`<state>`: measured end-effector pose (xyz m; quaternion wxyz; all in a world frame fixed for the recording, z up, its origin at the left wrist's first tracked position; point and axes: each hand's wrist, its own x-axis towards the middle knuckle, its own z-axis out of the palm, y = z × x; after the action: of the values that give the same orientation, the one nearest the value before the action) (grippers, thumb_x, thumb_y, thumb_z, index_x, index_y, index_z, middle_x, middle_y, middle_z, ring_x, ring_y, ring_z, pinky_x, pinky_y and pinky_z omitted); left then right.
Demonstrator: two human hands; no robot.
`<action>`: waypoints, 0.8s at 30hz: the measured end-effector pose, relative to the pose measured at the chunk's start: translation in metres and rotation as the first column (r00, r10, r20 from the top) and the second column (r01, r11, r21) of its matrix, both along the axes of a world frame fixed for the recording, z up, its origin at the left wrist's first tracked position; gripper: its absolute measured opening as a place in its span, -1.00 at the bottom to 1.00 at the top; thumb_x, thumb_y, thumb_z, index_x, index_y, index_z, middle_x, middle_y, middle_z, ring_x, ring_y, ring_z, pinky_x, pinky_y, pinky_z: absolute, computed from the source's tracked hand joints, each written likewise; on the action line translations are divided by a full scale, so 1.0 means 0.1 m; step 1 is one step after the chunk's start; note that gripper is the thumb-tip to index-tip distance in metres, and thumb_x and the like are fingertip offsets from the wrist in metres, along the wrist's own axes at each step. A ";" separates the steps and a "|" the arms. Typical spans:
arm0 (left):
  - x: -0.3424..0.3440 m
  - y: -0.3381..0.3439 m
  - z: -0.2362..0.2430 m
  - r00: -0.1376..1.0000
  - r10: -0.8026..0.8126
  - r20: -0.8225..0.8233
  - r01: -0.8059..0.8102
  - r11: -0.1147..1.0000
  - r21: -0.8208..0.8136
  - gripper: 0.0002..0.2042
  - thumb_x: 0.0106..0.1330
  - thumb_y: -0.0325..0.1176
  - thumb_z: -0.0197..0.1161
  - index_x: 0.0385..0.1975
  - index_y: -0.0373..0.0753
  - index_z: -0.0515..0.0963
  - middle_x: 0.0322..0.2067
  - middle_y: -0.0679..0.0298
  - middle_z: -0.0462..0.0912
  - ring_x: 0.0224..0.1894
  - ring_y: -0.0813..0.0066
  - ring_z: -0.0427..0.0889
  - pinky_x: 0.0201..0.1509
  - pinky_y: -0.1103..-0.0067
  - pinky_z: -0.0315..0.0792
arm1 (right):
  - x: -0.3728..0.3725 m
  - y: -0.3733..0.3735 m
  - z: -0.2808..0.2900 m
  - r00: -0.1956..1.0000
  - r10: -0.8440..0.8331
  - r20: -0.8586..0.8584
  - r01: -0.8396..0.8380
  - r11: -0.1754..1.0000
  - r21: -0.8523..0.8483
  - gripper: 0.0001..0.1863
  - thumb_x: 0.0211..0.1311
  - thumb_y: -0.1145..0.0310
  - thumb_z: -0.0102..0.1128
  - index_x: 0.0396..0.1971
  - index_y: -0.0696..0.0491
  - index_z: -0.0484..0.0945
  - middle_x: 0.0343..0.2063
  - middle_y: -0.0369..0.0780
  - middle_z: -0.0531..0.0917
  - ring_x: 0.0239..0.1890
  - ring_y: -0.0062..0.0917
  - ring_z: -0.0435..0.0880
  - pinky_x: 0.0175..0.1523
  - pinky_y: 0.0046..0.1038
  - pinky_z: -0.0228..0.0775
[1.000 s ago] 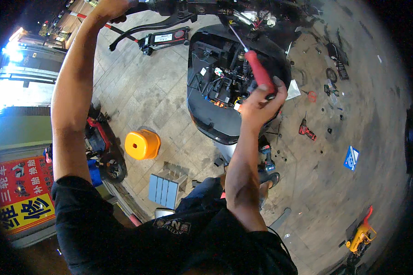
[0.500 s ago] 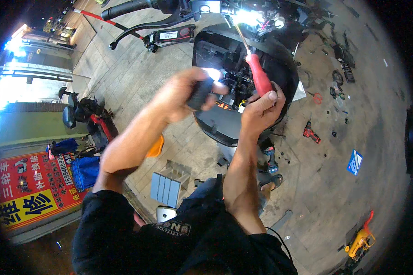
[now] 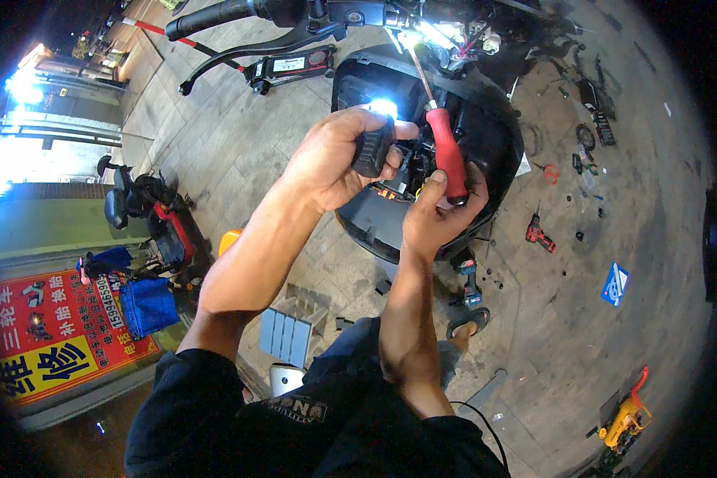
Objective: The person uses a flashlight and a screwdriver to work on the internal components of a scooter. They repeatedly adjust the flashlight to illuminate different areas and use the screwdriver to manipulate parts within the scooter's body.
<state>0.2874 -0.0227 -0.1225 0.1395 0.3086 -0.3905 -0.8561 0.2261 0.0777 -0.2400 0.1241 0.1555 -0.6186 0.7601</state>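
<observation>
The left hand is closed round a black flashlight, its lit end aimed toward 12 o'clock; the right hand is clamped on the butt of a red-handled screwdriver, which sits at 3 o'clock from the flashlight, over an open black body shell, its shaft leaning toward 11 o'clock. Glare hides the tip, so I cannot tell whether it touches anything. That glare could make the tip land wrong, and a slip might nick the exposed wiring at 12 o'clock from the handle. With the grip so far back, the screwdriver could also swing or drop into the shell's crowded inside. The handlebar and its lever stand in the way toward 10 o'clock from the left hand, which itself screens part of the shell. A floor jack lies at 11 o'clock from that hand; from the right hand, red-handled pliers lie at 2 o'clock, a red drill between 3 and 4.
</observation>
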 end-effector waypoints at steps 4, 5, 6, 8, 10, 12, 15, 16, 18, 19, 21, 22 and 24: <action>-0.03 0.04 0.08 1.000 -0.001 0.005 0.001 1.000 0.017 -0.71 0.33 -0.36 -0.03 -0.12 -0.48 0.41 -0.29 0.05 0.59 -0.48 0.47 0.55 -0.41 0.61 0.53 | 0.06 0.13 0.07 0.935 0.144 0.325 -0.107 0.986 -0.130 -0.61 0.22 0.39 0.12 -0.01 0.21 0.31 -0.18 -0.10 0.43 -0.27 -0.48 0.50 -0.15 -0.50 0.42; -0.04 0.05 0.11 1.000 0.015 -0.019 -0.014 0.999 0.042 -0.78 0.32 -0.40 -0.03 -0.17 -0.42 0.39 -0.27 0.02 0.60 -0.51 0.46 0.56 -0.45 0.61 0.55 | 0.05 0.19 0.10 0.940 0.134 0.315 -0.097 0.987 -0.131 -0.61 0.21 0.39 0.13 -0.01 0.20 0.31 -0.19 -0.11 0.43 -0.29 -0.49 0.51 -0.17 -0.51 0.42; -0.06 0.06 0.14 0.999 0.031 -0.040 -0.028 0.997 0.070 -0.85 0.32 -0.44 -0.03 -0.21 -0.36 0.38 -0.24 0.00 0.60 -0.54 0.45 0.58 -0.48 0.60 0.57 | 0.04 0.25 0.12 0.934 0.125 0.336 -0.084 0.988 -0.133 -0.61 0.21 0.40 0.13 -0.01 0.19 0.31 -0.19 -0.11 0.42 -0.32 -0.50 0.51 -0.19 -0.52 0.43; -0.09 0.09 0.21 0.996 0.052 -0.076 -0.052 0.999 0.005 -0.84 0.32 -0.43 -0.03 -0.20 -0.36 0.37 -0.24 -0.02 0.61 -0.53 0.41 0.61 -0.51 0.60 0.56 | 0.04 0.43 0.19 0.960 0.083 0.267 -0.065 0.995 -0.077 -0.60 0.23 0.28 0.13 -0.04 0.19 0.30 -0.30 -0.12 0.43 -0.44 -0.52 0.49 -0.32 -0.54 0.40; -0.12 0.12 0.29 0.993 0.055 -0.106 -0.061 0.996 -0.058 -0.83 0.32 -0.42 -0.03 -0.18 -0.37 0.37 -0.23 -0.03 0.61 -0.53 0.38 0.63 -0.53 0.60 0.56 | 0.01 0.50 0.29 0.984 0.029 0.178 0.003 0.984 -0.179 -0.55 0.23 0.20 0.17 -0.06 0.18 0.27 -0.51 -0.16 0.46 -0.56 -0.54 0.43 -0.46 -0.56 0.34; -0.15 0.13 0.36 0.988 0.065 -0.140 -0.080 0.992 -0.099 -0.81 0.31 -0.41 -0.02 -0.17 -0.39 0.38 -0.22 -0.03 0.61 -0.53 0.36 0.64 -0.56 0.61 0.55 | -0.07 0.53 0.39 0.997 -0.024 0.074 0.037 0.985 -0.171 -0.52 0.22 0.12 0.19 -0.10 0.18 0.27 -0.51 -0.17 0.45 -0.57 -0.53 0.42 -0.48 -0.57 0.30; -0.22 0.09 0.44 0.986 0.058 -0.154 -0.078 0.989 -0.126 -0.78 0.31 -0.41 -0.01 -0.16 -0.42 0.40 -0.21 -0.02 0.61 -0.52 0.33 0.65 -0.58 0.62 0.55 | -0.22 0.49 0.54 0.989 -0.118 -0.087 0.115 0.992 -0.047 -0.51 0.23 0.11 0.17 -0.10 0.20 0.29 -0.47 -0.16 0.45 -0.57 -0.55 0.44 -0.48 -0.58 0.30; -0.24 0.07 0.46 0.986 0.049 -0.156 -0.069 0.990 -0.125 -0.77 0.31 -0.40 -0.01 -0.17 -0.44 0.41 -0.21 -0.01 0.61 -0.52 0.33 0.65 -0.58 0.63 0.55 | -0.27 0.48 0.58 0.985 -0.093 -0.144 0.094 0.996 0.001 -0.51 0.23 0.10 0.17 -0.10 0.20 0.29 -0.46 -0.16 0.45 -0.56 -0.56 0.44 -0.48 -0.58 0.30; -0.31 0.04 0.46 0.980 0.128 -0.155 -0.153 0.975 -0.162 -0.77 0.31 -0.40 -0.01 -0.20 -0.47 0.42 -0.21 0.01 0.61 -0.52 0.33 0.66 -0.61 0.64 0.55 | -0.33 0.45 0.62 0.983 -0.062 -0.174 0.066 0.998 0.017 -0.51 0.23 0.11 0.17 -0.10 0.21 0.30 -0.42 -0.15 0.46 -0.56 -0.57 0.45 -0.47 -0.58 0.32; -0.34 0.03 0.46 0.981 0.130 -0.145 -0.155 0.972 -0.174 -0.77 0.31 -0.40 -0.01 -0.20 -0.48 0.42 -0.22 0.01 0.61 -0.53 0.33 0.66 -0.61 0.64 0.54 | -0.35 0.45 0.63 0.990 0.004 -0.139 0.001 0.999 0.039 -0.51 0.23 0.12 0.17 -0.09 0.22 0.30 -0.39 -0.15 0.46 -0.55 -0.58 0.45 -0.46 -0.58 0.33; -0.36 0.02 0.46 0.983 0.142 -0.113 -0.164 0.964 -0.211 -0.76 0.30 -0.41 -0.01 -0.19 -0.48 0.42 -0.22 0.00 0.61 -0.54 0.34 0.65 -0.63 0.64 0.53 | -0.35 0.47 0.62 0.971 -0.036 -0.236 0.054 0.996 0.071 -0.52 0.22 0.15 0.18 -0.08 0.22 0.31 -0.36 -0.15 0.46 -0.54 -0.59 0.45 -0.44 -0.59 0.34; -0.36 0.01 0.46 0.987 0.132 -0.091 -0.151 0.958 -0.243 -0.74 0.31 -0.38 -0.02 -0.18 -0.47 0.43 -0.32 0.01 0.61 -0.54 0.34 0.64 -0.60 0.63 0.52 | -0.34 0.46 0.61 0.961 -0.059 -0.271 0.079 0.995 0.064 -0.52 0.22 0.17 0.18 -0.07 0.23 0.30 -0.36 -0.16 0.46 -0.53 -0.59 0.46 -0.43 -0.59 0.34; -0.37 0.03 0.46 0.993 0.110 -0.029 -0.114 0.944 -0.309 -0.70 0.33 -0.32 -0.04 -0.17 -0.45 0.46 -0.52 0.03 0.62 -0.54 0.34 0.62 -0.54 0.62 0.50 | -0.31 0.44 0.56 0.968 -0.047 -0.245 0.069 0.994 0.082 -0.53 0.22 0.20 0.18 -0.05 0.23 0.30 -0.37 -0.16 0.47 -0.51 -0.59 0.46 -0.40 -0.61 0.35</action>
<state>0.2508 -0.0200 -0.0763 0.2367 0.2997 -0.5010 -0.7766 0.1948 0.1216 -0.1836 0.2138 0.2346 -0.6365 0.7029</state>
